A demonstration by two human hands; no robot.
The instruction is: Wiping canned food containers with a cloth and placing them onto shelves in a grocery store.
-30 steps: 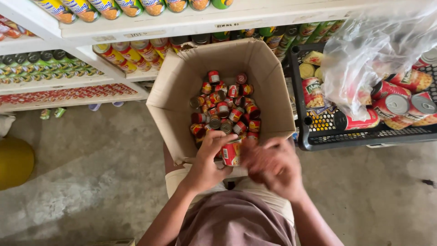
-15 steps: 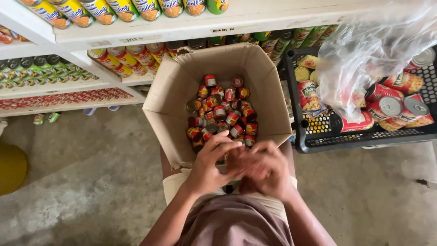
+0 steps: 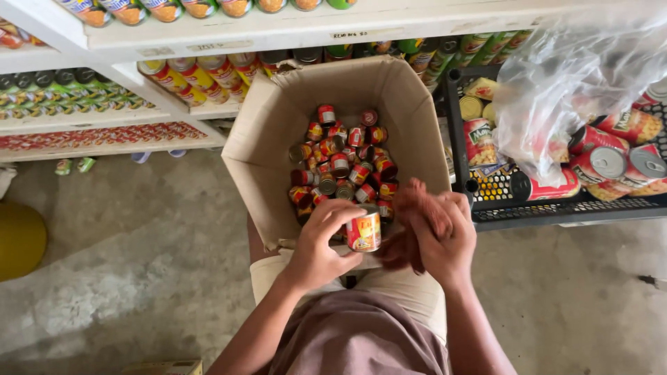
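At the near edge of the open cardboard box [image 3: 271,139], the left hand [image 3: 321,243] grips a small red-labelled tin can [image 3: 364,231], and the right hand [image 3: 445,232] clutches a reddish-brown cloth [image 3: 417,215].

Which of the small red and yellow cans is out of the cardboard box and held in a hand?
The small red and yellow can gripped by the left hand at the near rim of the cardboard box; all others lie inside.

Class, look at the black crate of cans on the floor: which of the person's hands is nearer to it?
Right. The right hand, holding a reddish cloth, is just beside the black crate; the left hand, gripping a small can, is farther off.
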